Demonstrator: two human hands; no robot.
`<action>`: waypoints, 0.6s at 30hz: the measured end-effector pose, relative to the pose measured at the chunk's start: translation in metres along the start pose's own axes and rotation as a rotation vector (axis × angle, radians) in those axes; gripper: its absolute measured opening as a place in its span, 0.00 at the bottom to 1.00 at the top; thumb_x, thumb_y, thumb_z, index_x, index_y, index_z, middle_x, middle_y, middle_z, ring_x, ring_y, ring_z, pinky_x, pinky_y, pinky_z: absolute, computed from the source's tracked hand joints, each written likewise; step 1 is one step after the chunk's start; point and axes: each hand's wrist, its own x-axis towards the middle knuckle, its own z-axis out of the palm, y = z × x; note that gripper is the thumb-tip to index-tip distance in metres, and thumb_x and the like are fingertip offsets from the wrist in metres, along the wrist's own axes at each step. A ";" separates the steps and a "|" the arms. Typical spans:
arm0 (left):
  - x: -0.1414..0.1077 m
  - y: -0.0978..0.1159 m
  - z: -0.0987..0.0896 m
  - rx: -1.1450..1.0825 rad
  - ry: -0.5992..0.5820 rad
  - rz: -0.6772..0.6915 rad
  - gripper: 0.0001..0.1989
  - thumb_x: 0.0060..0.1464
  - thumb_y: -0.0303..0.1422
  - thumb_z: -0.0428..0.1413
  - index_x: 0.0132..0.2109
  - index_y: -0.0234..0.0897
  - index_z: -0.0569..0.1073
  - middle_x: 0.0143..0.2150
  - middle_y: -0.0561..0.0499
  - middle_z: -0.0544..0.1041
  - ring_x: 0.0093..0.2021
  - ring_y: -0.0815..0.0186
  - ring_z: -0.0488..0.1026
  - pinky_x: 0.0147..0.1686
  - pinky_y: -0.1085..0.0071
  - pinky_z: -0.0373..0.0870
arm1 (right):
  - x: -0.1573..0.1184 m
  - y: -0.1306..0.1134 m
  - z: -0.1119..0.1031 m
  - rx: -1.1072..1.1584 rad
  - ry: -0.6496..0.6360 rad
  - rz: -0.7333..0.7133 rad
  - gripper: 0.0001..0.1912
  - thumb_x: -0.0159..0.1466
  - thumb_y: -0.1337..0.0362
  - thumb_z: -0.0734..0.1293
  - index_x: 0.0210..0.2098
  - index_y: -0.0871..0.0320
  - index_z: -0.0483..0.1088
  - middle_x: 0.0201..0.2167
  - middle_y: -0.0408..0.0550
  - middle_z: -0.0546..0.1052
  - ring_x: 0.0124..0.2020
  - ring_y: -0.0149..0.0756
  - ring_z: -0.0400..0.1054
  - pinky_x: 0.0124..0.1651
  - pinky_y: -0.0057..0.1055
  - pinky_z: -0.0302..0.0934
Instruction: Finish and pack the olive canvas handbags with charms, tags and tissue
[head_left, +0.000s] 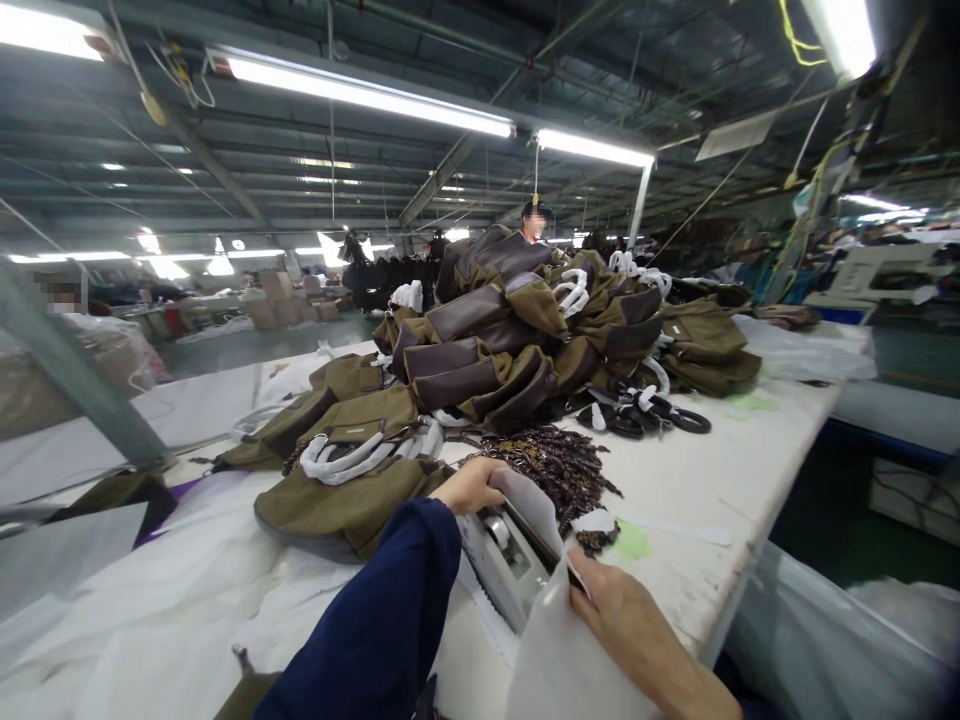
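Note:
My left hand (474,487) pinches the far end of a white wrapping sheet (566,650). My right hand (616,603) grips the same sheet by its near right edge, thumb on top. Between the hands the sheet is curved, and a dark brown strip shows along its inside; what it belongs to is hidden. Close beside the sheet, on its left, stands a grey tape dispenser (504,568) with a roll in it. Beyond my hands lies a heap of dark, braided-looking pieces (559,465). An olive bag (341,505) with white-wrapped handles (349,460) rests left of my left hand.
A tall pile of olive and brown bags (457,370) covers the table's far part. Black rings or straps (652,412) lie right of it. White sheets (150,600) spread at left. The table edge (750,560) runs along the right, with clear plastic (810,620) below. Another person stands behind the pile.

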 end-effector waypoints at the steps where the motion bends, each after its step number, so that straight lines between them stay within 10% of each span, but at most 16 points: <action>1: -0.004 0.000 -0.001 0.025 0.020 0.001 0.06 0.54 0.26 0.58 0.41 0.32 0.75 0.34 0.53 0.76 0.35 0.67 0.74 0.38 0.68 0.72 | -0.001 -0.002 0.001 -0.031 -0.005 0.011 0.11 0.64 0.69 0.56 0.42 0.56 0.67 0.33 0.52 0.80 0.37 0.47 0.76 0.36 0.33 0.62; 9: -0.018 0.025 -0.009 0.223 0.064 0.069 0.22 0.45 0.23 0.54 0.49 0.39 0.77 0.47 0.50 0.79 0.49 0.61 0.73 0.52 0.70 0.66 | 0.010 -0.003 -0.002 -0.157 -0.059 -0.018 0.12 0.62 0.74 0.59 0.42 0.57 0.68 0.33 0.52 0.80 0.37 0.45 0.76 0.35 0.31 0.61; 18: -0.027 0.031 -0.003 0.387 0.002 0.014 0.10 0.50 0.32 0.56 0.40 0.39 0.78 0.39 0.47 0.79 0.44 0.57 0.72 0.46 0.66 0.68 | 0.014 0.001 -0.007 -0.047 -0.123 -0.064 0.10 0.64 0.70 0.59 0.42 0.55 0.68 0.36 0.49 0.79 0.38 0.42 0.74 0.37 0.30 0.59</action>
